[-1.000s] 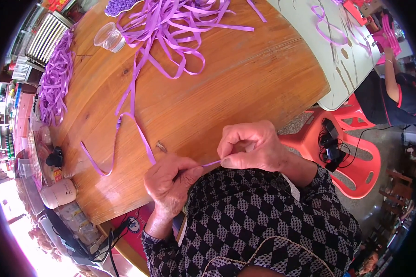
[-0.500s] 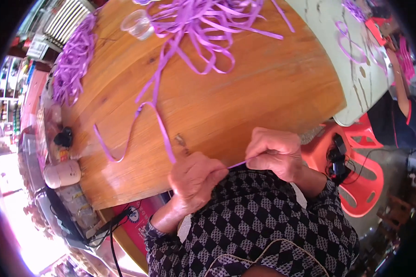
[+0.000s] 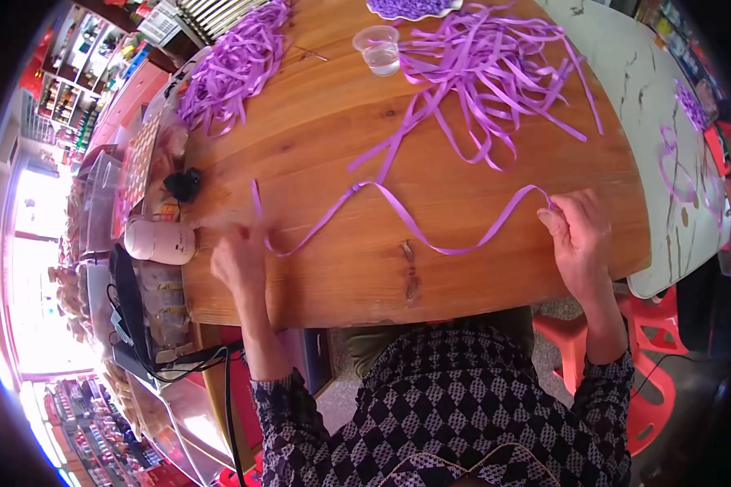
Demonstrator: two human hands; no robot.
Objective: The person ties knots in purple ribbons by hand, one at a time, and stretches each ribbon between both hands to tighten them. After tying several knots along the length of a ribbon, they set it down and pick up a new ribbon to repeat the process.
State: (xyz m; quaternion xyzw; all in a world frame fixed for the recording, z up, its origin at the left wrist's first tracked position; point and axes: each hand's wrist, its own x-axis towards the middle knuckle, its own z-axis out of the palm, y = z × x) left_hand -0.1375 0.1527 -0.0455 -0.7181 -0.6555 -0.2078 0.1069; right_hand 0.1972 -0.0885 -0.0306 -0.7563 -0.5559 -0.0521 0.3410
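Observation:
A long purple ribbon [image 3: 410,223] curves across the wooden table in front of me. My right hand [image 3: 581,239] pinches its right end between thumb and finger, just above the tabletop. Toward the ribbon's left end, my left hand [image 3: 240,260] is close beside it, smeared by motion. Whether its fingers grip the ribbon, I cannot tell. A small darker purple knot or bead shows partway along the ribbon, where it meets strands from a loose pile of purple ribbons [image 3: 483,81] farther back.
A clear plastic cup [image 3: 380,57] stands beside the ribbon pile, near a plate of small purple pieces [image 3: 414,8]. Another ribbon heap [image 3: 231,69] lies far left. A pink container [image 3: 160,241] and a black object [image 3: 183,185] line the left edge; red stools [image 3: 654,398] stand right.
My hands have moved apart and away from my body, the left to the left, the right to the right. The ribbon once taut between them now lies in loose curves. The view has shifted.

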